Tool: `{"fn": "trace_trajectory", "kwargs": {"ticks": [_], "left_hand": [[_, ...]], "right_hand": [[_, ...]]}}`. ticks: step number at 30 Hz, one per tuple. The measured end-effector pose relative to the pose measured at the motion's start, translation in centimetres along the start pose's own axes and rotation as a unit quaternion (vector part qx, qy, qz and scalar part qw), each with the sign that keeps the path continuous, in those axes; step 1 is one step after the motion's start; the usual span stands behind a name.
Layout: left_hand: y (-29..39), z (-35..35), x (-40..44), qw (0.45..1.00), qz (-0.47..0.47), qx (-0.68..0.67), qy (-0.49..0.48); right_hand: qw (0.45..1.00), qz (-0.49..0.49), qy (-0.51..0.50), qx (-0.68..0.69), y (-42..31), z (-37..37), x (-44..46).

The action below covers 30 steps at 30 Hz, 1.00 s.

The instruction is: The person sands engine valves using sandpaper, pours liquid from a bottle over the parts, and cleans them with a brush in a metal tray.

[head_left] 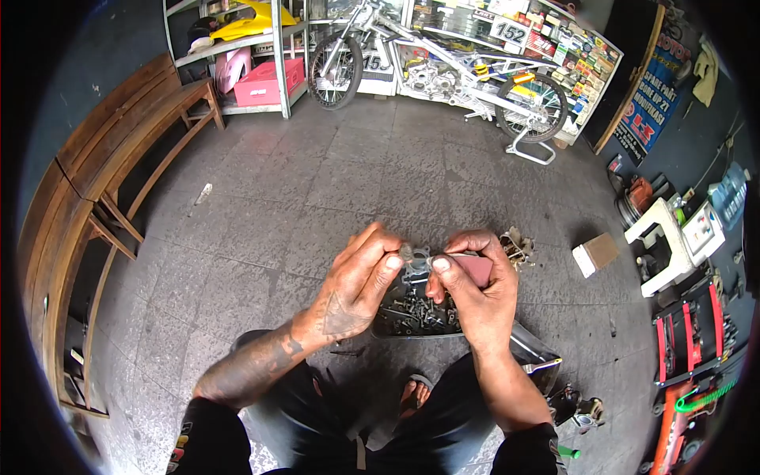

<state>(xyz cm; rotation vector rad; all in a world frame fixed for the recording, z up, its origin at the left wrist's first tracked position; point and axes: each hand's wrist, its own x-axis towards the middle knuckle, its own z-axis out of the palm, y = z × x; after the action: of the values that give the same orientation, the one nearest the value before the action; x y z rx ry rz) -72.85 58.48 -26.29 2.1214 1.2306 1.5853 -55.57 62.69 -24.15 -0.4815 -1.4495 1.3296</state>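
In front of me, my left hand (358, 279) is closed, pinching a small grey metal part (413, 256) between thumb and fingers. My right hand (483, 297) is closed around a folded reddish sheet that looks like sandpaper (475, 270), and its thumb and fingertips meet the right side of the metal part. Whether the sheet's edge touches the part is hidden by the fingers. Below both hands, a dark tray (431, 336) on the floor holds many loose bolts and small metal pieces (419, 310).
Beyond my right hand lies a metal engine piece (516, 247). More parts (584, 410) sit by my right knee. A small cardboard box (597, 255), a white stool (663, 241) and red tool racks (690, 336) stand at right. A wooden bench (119, 170) lines the left; a motorbike frame (443, 59) stands behind.
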Motion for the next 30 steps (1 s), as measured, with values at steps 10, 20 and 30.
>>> {"fn": "trace_trajectory", "kwargs": {"ticks": [10,20,30], "left_hand": [[5.2,8.2,-9.7,0.932,-0.274,-0.232,0.059],[5.7,13.4,-13.6,0.989,-0.084,-0.122,-0.021],[5.8,13.7,-15.7,0.979,-0.080,-0.187,-0.029]], "right_hand": [[0.989,0.048,0.114,-0.076,-0.6,-2.8,-9.3],[0.924,0.169,0.335,-0.080,-1.3,-3.2,-20.4],[0.932,0.179,0.278,-0.149,0.2,-1.6,-20.7]]}}
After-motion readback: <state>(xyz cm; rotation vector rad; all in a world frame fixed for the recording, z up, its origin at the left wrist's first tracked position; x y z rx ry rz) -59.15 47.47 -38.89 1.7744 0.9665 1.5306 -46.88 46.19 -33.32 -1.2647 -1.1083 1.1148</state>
